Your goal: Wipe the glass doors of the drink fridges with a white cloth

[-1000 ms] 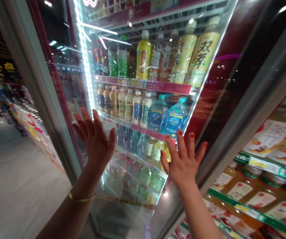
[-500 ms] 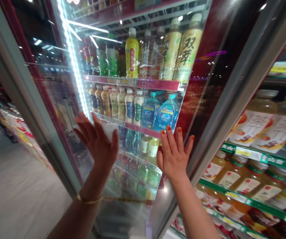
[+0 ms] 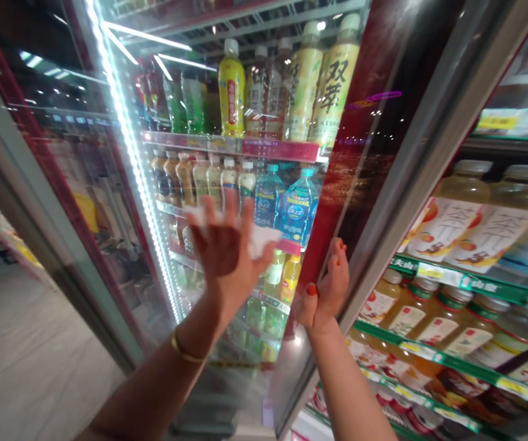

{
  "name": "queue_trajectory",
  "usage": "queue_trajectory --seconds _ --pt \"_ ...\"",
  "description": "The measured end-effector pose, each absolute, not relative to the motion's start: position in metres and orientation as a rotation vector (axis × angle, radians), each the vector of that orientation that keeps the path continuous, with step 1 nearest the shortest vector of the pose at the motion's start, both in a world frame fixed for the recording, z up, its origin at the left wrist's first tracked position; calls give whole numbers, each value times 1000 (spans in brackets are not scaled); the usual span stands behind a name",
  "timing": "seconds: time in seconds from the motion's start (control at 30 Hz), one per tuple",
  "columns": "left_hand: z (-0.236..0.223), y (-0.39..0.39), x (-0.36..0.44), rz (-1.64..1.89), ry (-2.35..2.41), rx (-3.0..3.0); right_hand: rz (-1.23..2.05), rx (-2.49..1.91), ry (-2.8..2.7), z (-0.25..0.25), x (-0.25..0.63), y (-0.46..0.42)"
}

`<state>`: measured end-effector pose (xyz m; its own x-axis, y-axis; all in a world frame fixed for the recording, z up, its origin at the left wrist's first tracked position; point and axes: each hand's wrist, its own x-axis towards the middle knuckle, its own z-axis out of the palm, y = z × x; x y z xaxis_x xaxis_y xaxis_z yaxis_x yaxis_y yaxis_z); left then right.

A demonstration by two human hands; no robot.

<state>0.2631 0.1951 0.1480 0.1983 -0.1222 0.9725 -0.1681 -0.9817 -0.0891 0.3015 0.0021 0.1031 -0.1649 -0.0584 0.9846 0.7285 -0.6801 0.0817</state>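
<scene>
My left hand [image 3: 227, 254], blurred by motion and with a gold bangle [image 3: 185, 349] on its wrist, is spread flat over a white piece of tissue or cloth [image 3: 266, 237] against the glass door [image 3: 356, 165] of a drinks cooler. The white piece shows past the fingers and is partly hidden by the palm. Beside the door's metal frame [image 3: 383, 208], my right hand [image 3: 331, 288] is turned edge-on. Its orange-nailed fingers are together and slightly bent, with the thumb apart and nothing visible in it. Whether it touches the glass or frame I cannot tell.
Behind the glass, shelves hold bottled drinks, among them a yellow bottle [image 3: 231, 92] and blue bottles [image 3: 298, 205]. A light strip [image 3: 128, 141] runs down the left side. Right of the frame are shelves of large tea bottles [image 3: 452, 226]. Grey floor [image 3: 48, 349] lies at left.
My left hand has moved right across the glass with the white piece. My right hand has turned from flat and spread to edge-on, its fingers closer together. The view has shifted slightly.
</scene>
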Motion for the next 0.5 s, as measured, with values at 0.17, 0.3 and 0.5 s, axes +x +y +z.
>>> queue_trajectory --seconds 0.17,0.3,0.5 --pt "77 131 259 1759 -1056 2449 -1644 -1555 -707 95 290 -6" --pt "49 155 245 1433 -1061 2073 -1617 -1590 -714 72 259 11" --pt "56 206 235 1372 -1036 1928 -1641 -1945 -885 31 256 38"
